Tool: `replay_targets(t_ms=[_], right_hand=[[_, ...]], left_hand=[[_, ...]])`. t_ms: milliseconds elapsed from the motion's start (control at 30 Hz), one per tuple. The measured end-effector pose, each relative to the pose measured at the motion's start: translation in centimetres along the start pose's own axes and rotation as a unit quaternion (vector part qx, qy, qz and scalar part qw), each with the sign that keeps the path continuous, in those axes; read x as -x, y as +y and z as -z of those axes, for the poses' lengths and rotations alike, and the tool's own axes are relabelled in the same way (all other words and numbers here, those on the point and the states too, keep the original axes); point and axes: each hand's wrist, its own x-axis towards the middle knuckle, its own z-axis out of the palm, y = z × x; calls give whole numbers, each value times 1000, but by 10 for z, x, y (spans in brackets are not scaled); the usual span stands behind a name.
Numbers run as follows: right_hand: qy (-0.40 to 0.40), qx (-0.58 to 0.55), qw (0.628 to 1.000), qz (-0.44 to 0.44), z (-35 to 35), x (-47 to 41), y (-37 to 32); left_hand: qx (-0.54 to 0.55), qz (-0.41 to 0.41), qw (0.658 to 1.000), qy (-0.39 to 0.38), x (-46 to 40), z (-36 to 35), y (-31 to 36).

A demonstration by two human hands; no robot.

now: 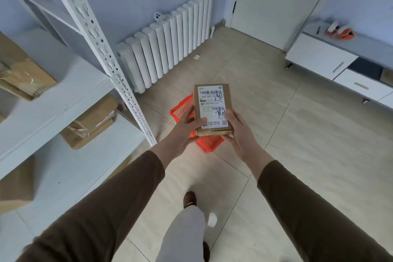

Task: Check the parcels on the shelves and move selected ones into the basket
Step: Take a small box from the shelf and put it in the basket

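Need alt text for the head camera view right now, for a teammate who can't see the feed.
Both hands, left hand and right hand, hold a small labelled cardboard parcel above an orange plastic basket on the tiled floor. A white metal shelf unit holding more cardboard parcels stands to the left, with a white radiator behind.

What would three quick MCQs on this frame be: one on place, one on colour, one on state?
1. Where is the basket?
A. on a shelf
B. on the floor below the held parcel
C. on the cabinet

2. Basket colour?
A. blue
B. orange-red
C. green

3. How is the labelled parcel held?
A. by both hands
B. by one hand
C. lying unheld on the floor

Key: 1 B, it stands on the tiles under the parcel; 2 B, orange-red mesh; 3 A, left hand and right hand grip its near end.
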Motion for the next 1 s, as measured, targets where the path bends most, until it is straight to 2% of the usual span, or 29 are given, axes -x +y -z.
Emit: replay_targets(t_ms=[333,600,800,1000], right_hand=[[26,23,997,-63,16,-165,-28],[-4,37,991,-128,52,-301,-20],[-73,90,977,-178,86,-403,17],[-122,130,962,-209,93,-502,90]], left_hand=[[53,44,995,67,-161,5,-1],[154,63,978,122,-277,-13,-35],[235,90,946,204,-366,-16,-99],[279,112,915,269,-447,8,-172]])
